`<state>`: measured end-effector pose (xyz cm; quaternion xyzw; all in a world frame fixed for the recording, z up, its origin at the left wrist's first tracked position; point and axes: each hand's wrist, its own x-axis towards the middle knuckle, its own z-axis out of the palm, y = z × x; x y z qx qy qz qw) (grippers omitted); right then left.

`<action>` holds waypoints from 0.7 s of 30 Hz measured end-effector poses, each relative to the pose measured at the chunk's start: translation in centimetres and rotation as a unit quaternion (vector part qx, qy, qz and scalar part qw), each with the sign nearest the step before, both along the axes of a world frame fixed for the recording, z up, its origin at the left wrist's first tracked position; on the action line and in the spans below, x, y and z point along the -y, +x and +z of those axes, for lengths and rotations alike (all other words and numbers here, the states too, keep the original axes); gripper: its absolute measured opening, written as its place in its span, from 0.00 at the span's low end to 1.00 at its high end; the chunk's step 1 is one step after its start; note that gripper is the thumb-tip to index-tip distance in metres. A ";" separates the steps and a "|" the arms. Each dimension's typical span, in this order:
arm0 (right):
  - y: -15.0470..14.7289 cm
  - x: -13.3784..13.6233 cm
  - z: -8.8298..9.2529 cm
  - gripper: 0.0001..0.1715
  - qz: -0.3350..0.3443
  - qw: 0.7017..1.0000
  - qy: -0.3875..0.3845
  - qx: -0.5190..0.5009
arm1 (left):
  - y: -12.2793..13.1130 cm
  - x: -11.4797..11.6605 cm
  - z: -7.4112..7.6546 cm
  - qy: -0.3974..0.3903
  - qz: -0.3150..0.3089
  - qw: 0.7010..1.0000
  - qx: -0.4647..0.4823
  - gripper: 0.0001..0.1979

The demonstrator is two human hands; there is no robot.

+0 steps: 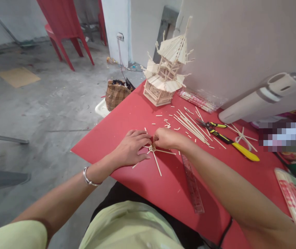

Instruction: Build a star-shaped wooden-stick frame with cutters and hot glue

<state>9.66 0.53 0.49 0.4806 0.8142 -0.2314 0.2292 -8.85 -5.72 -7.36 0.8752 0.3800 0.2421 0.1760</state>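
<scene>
A small star-shaped frame of thin wooden sticks (157,164) lies on the red table, its arms spreading out from a little built-up hub. My left hand (133,147) rests over its left side, fingers stretched out and apart, thumb near the hub. At the hub's far right, my right hand (164,139) has its fingers curled together in a pinch; what is between them is too small to make out. Short cut stick pieces (167,124) are scattered just beyond the hands. Longer loose sticks (190,127) lie to the right of them.
A pagoda model of sticks (163,74) stands at the table's far corner. Yellow-and-black pliers (222,139), a clear ruler (193,186), packs of sticks (294,197) and a long white tube (251,100) lie to the right. A plaid bag (116,95) sits beyond the left edge.
</scene>
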 end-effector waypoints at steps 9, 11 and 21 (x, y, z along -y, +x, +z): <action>0.0 0.1 -0.2 0.12 -0.015 1.000 -0.019 -0.004 | 0.0 -0.1 -0.2 0.000 0.002 1.000 0.000 0.20; 0.2 0.1 -0.2 0.13 -0.013 1.000 -0.027 -0.009 | 0.0 -0.1 -0.3 0.001 0.003 1.000 -0.001 0.21; 0.8 -0.3 -1.0 0.13 -0.008 0.998 -0.043 -0.037 | 0.0 -0.1 -0.2 0.008 0.001 1.000 0.002 0.21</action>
